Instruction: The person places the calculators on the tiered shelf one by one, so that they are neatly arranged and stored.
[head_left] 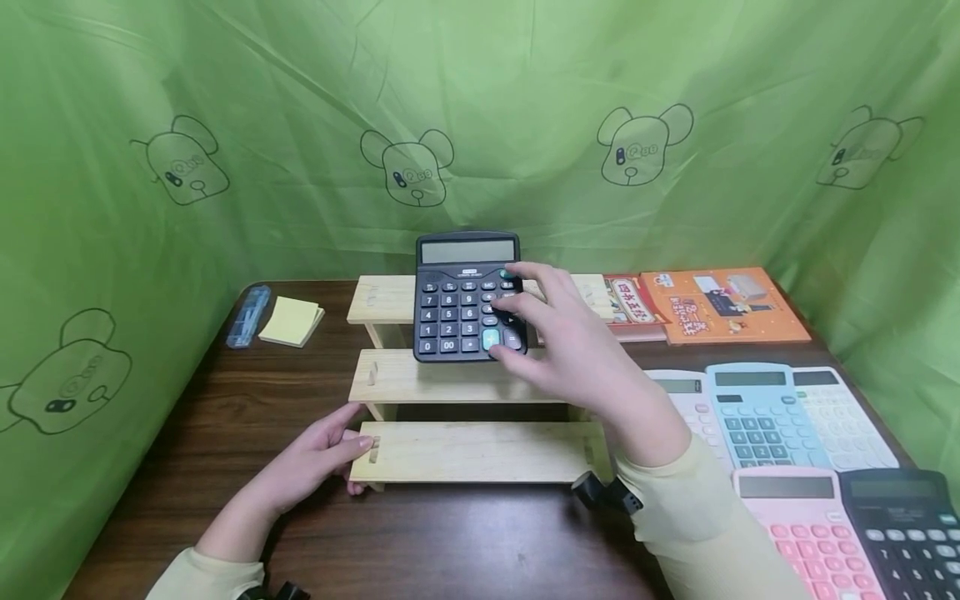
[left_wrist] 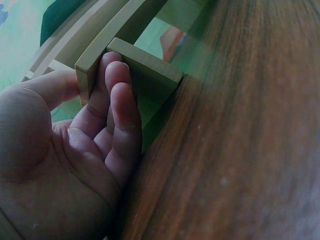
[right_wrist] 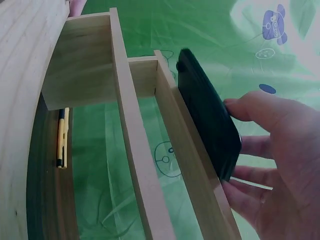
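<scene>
Nearest to us, the right sleeve [head_left: 712, 533] crosses the lower part of the head view, beside a pink calculator [head_left: 810, 537] and a black calculator [head_left: 900, 542]. Beyond, we observe a wooden shelf [head_left: 450, 390] with three stepped boards. At its upper part we locate the dark calculator [head_left: 459, 300], tilted back, keys facing us, overlapping the top board [head_left: 386, 300]; we cannot tell which board bears its lower end. The right hand [head_left: 566, 342] touches the key face, thumb and two fingers spread apart; we cannot tell how its remaining fingers bear. The left hand [head_left: 318, 458] grips one end of the bottom board [head_left: 480, 450], thumb and fingers on opposite sides, fingers close together.

We note a dark brown wood-grain table [head_left: 480, 542]. Left of the shelf lie a blue see-through item [head_left: 248, 317] and, just beside it, yellow sticky notes [head_left: 288, 321]. On the other side lie a red book [head_left: 633, 300] and an orange book [head_left: 787, 317]; in front of them we count a pale pink calculator [head_left: 686, 404], a light blue calculator [head_left: 761, 408] and a white calculator [head_left: 843, 417]. Behind and at both sides we see green cloth [head_left: 525, 67] printed with bear-head outlines [head_left: 417, 173].
</scene>
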